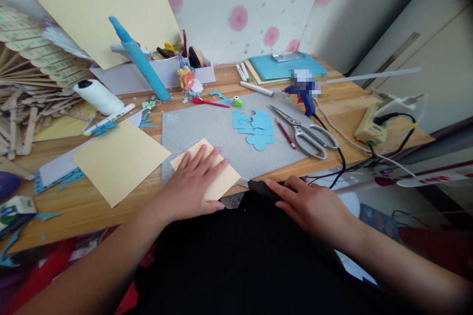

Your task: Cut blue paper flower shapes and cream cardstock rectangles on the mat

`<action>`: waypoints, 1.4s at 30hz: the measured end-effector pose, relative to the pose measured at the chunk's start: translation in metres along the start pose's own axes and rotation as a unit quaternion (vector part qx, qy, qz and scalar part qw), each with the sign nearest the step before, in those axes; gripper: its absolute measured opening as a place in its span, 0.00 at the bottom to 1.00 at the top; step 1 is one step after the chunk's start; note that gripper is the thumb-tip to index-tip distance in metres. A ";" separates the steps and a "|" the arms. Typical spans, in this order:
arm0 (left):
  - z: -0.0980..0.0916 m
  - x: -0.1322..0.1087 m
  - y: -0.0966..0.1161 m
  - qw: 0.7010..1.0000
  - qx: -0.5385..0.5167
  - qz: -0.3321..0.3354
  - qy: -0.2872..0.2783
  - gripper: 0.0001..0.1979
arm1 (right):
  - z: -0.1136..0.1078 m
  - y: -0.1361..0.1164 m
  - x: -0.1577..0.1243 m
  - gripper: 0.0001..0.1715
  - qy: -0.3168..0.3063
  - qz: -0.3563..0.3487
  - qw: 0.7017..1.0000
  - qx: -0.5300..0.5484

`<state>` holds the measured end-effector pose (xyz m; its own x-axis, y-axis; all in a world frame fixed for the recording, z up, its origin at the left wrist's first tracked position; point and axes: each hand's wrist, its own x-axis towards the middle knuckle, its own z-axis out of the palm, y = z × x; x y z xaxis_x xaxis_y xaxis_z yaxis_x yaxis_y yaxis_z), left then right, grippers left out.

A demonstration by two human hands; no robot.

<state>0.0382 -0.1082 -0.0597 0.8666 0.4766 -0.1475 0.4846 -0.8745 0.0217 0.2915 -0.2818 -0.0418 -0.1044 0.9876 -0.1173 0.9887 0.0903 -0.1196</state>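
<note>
My left hand [199,174] lies with its fingers spread on a folded-looking cream sheet of paper [220,183], pressing it to the grey cutting mat [199,125] near the table's front edge. My right hand [308,202] is closed round the black handle of a knife [264,189]. The knife's blade points left and its tip reaches the paper's right corner; whether it is inside a fold I cannot tell. Left of the mat lies a larger cream sheet [120,162]. Blue paper cutouts [254,128] rest on the mat beyond my hands.
Large scissors [308,135] and a red pencil [286,134] lie on the mat's right side. Behind them sits a blue glue gun [305,98], its cord running to a power strip [371,125]. A white thread spool [99,97] and wooden sticks [18,93] occupy the left.
</note>
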 end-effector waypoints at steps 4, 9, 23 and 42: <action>0.000 0.000 0.002 1.000 0.011 -0.002 0.001 0.49 | -0.002 -0.003 0.001 0.29 -0.001 0.001 1.000 -0.030; -0.006 0.002 0.005 0.999 0.000 -0.014 -0.037 0.50 | -0.002 -0.007 0.000 0.29 -0.002 -0.002 0.997 -0.074; 0.002 0.001 0.001 1.000 -0.006 0.006 -0.003 0.52 | -0.016 -0.015 0.001 0.28 -0.026 -0.010 0.990 -0.138; 0.000 -0.013 0.019 0.997 0.001 0.008 0.076 0.35 | -0.027 -0.037 -0.005 0.28 -0.014 0.005 0.984 -0.176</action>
<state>0.0358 -0.1310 -0.0573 0.8820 0.4713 0.0036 0.4711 -0.8818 0.0207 0.2583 -0.2871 -0.0099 -0.0915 0.9852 -0.1446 0.9651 0.1235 0.2308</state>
